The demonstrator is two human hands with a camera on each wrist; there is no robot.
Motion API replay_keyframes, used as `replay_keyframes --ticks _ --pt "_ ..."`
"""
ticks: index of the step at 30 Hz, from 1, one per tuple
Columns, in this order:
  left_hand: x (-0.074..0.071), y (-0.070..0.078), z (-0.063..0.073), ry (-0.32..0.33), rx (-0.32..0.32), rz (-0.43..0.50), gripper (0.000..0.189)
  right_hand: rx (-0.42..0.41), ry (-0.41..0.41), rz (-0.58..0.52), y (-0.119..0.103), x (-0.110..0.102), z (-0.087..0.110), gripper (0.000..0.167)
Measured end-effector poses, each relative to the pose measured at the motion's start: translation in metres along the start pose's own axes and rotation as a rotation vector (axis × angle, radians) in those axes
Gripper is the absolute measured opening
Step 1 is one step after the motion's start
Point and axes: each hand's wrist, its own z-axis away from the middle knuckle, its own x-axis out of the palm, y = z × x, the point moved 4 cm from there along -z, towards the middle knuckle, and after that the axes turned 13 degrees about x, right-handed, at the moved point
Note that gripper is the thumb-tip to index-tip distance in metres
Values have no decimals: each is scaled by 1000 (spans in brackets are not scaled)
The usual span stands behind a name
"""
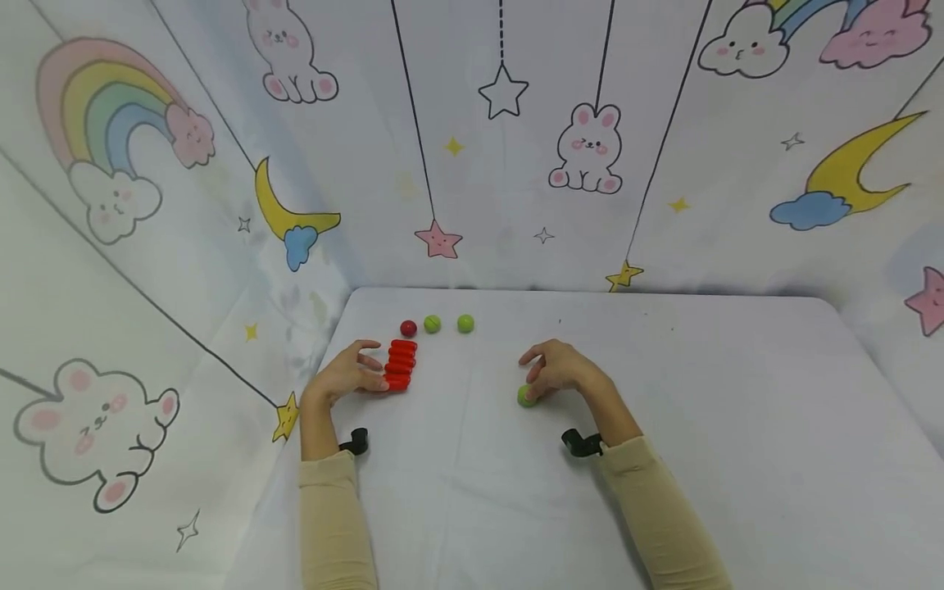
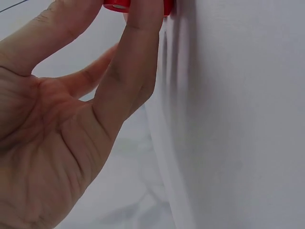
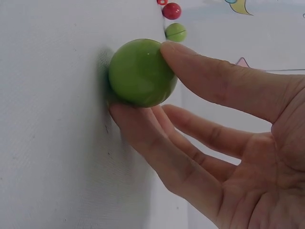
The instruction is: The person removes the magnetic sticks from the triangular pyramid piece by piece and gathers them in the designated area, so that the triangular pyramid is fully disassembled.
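My left hand [image 1: 343,375] is at the left end of a row of several red cylinders [image 1: 401,354]. It pinches the nearest one, a red cylinder [image 1: 398,383], by its end; the left wrist view catches only part of a red cylinder [image 2: 116,5] at the top edge, between thumb and finger. Right of the row, my right hand [image 1: 562,367] holds a green ball [image 3: 142,73] between thumb and fingertips, low over the white table. In the head view the fingers partly cover this green ball [image 1: 524,397].
Behind the row stand a red ball [image 1: 409,329], a green ball [image 1: 432,324] and another green ball [image 1: 465,324], side by side. The white table [image 1: 701,410] ends at a backdrop cloth [image 1: 516,205] with printed rabbits and stars. A black wrist camera [image 1: 581,443] sits at the right sleeve.
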Motion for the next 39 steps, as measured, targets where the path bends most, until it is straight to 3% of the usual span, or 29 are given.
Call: replay_keyframes --ticks 6,18,26,33,39 --pt "-1 -3 2 27 -43 -40 90 -14 3 26 -3 3 0 65" --pt "5 -4 0 35 -32 -145 76 -5 4 -17 0 3 1 66" --pt "8 -3 -3 35 -29 -198 73 -69 40 -57 -4 2 2 64" --pt "8 0 -5 26 -19 -187 72 -169 246 32 -13 -4 -3 56" --pt "9 2 -3 30 -26 -206 70 -249 431 46 -19 -5 -19 49"
